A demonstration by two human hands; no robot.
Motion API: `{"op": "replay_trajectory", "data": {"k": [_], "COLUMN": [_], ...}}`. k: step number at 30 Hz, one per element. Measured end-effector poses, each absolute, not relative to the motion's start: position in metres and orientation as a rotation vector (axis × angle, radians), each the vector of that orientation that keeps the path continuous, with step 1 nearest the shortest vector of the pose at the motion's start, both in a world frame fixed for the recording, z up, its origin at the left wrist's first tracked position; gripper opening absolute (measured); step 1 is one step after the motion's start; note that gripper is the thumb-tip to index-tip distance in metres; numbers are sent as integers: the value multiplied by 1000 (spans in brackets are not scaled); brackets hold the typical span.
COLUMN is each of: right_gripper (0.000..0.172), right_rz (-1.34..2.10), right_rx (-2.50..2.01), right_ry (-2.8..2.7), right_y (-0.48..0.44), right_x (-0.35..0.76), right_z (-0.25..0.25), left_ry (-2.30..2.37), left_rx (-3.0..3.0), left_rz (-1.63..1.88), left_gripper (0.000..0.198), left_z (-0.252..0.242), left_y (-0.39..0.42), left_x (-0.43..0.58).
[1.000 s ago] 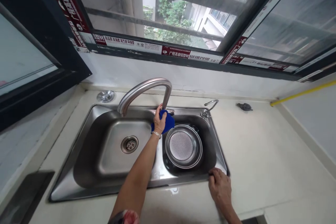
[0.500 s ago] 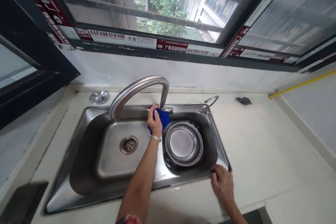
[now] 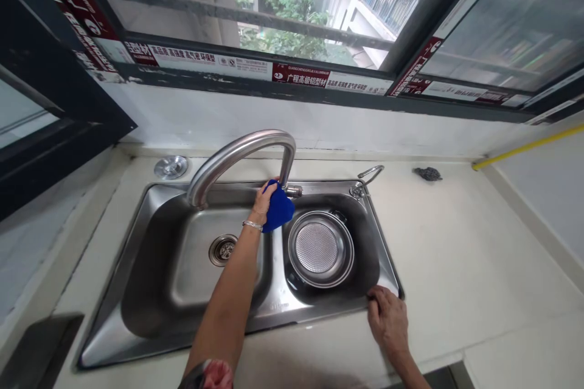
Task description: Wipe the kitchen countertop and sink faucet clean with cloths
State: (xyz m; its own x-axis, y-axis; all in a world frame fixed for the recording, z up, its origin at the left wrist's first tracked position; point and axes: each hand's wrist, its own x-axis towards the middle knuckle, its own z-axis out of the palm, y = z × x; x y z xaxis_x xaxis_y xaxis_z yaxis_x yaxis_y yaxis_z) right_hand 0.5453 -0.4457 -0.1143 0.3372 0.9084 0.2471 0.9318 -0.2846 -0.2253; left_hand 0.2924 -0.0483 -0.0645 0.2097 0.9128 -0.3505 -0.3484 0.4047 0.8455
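Observation:
My left hand [image 3: 263, 202] grips a blue cloth [image 3: 279, 206] at the back of the double sink, over the divider, beside the base of the steel faucet [image 3: 246, 144]. Part of the cloth hangs loose to the right of the fingers. The faucet's short handle [image 3: 294, 191] sticks out just right of the cloth. My right hand [image 3: 387, 319] rests at the front right corner of the stainless steel sink [image 3: 277, 292], its fingers curled over the rim; the fingertips are partly hidden. In the right basin sits a round steel pan [image 3: 349, 255] with a dimpled centre.
A small curved tap [image 3: 371, 173] stands at the sink's back right corner. A dark scouring pad [image 3: 427, 174] lies on the countertop [image 3: 465, 255] to the right. A round metal drain stopper [image 3: 171, 167] lies behind the left basin. The window frame [image 3: 237, 82] runs above.
My left hand has shifted slightly left and turned, so more of the blue cloth shows on its right. My right hand stays on the rim.

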Motion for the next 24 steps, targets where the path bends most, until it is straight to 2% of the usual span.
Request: {"op": "replay_trajectory", "data": {"k": [6, 12, 20, 24], "right_gripper": [20, 21, 20, 20], "right_rz": [-84, -73, -94, -73], "right_rx": [-2311, -2317, -2320, -2318], "right_ry": [-1627, -1618, -1621, -1610], "right_y": [-448, -448, -445, -444], "right_x": [545, 543, 541, 540], "right_z": [-116, -114, -111, -110], "left_ry": [1004, 1027, 1041, 1075], "left_rx": [769, 793, 827, 828], "left_rz": [977, 986, 816, 837], "left_gripper": [35, 29, 35, 40], "left_z": [-60, -54, -41, -42], "left_y": [-36, -36, -15, -18], "left_x": [289, 291, 285, 286]}}
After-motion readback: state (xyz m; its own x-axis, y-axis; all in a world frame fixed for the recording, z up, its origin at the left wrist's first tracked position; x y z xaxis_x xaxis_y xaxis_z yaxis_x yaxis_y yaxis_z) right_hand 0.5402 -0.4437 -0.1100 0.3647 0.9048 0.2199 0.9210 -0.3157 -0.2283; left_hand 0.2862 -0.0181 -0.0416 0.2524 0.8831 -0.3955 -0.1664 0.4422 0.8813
